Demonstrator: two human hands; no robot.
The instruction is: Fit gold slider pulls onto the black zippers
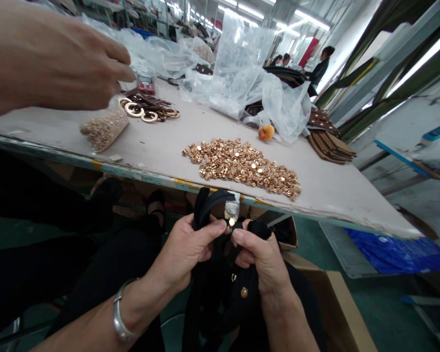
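Both of my hands meet just off the table's front edge, around a small gold metal piece (pixel 232 222) at a pale fixture (pixel 232 205). My left hand (pixel 185 247), with a silver bangle on its wrist, pinches black fabric tape (pixel 210 203) that looks like zipper tape. More of that tape is gripped in my right hand (pixel 260 252), thumb pressed close to the gold piece. Below, the tape hangs over my lap, with another gold piece (pixel 244 292) on it. A pile of small gold metal pieces (pixel 245 166) lies on the table just beyond my hands.
Another person's hand (pixel 55 58) reaches in at upper left, above a bag of small pieces (pixel 105 128). Gold rings on brown straps (pixel 150 108), crumpled plastic bags (pixel 238 73), an orange fruit (pixel 266 132) and stacked brown pieces (pixel 330 142) lie on the table (pixel 352 195). A cardboard box (pixel 346 313) stands lower right.
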